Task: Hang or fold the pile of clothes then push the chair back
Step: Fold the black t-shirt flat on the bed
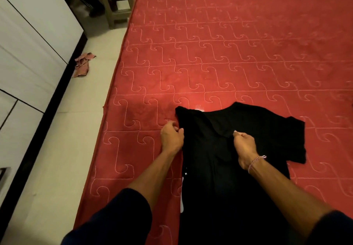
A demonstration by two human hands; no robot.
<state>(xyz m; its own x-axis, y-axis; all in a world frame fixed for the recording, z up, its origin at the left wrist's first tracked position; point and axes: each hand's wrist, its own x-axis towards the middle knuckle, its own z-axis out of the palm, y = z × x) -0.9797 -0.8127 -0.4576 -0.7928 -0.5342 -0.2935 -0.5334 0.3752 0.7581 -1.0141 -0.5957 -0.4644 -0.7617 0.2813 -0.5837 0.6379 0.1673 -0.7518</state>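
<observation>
Left hand [172,138], fingers curled, pinching the left edge of a black T-shirt [219,149] just below its shoulder corner. Right hand [245,147], closed in a fist-like pinch on a raised fold of the same shirt near its middle; thin bracelet [256,161] round that wrist. Dark sleeves on both upper arms at the bottom of the view. Black T-shirt spread flat on a red quilted mattress [229,44], near the mattress's near-left corner, collar end away from the person, one short sleeve lying out to the right, small white marks showing along the left edge. Pale tiled floor [66,139] left of the mattress. Crumpled pink cloth [83,64] on that floor, beside the dark base of a white cabinet [28,44], well apart from the mattress edge. Beige plastic chair [116,2] standing on the floor just beyond the mattress's far-left corner; only legs and lower frame in view.
</observation>
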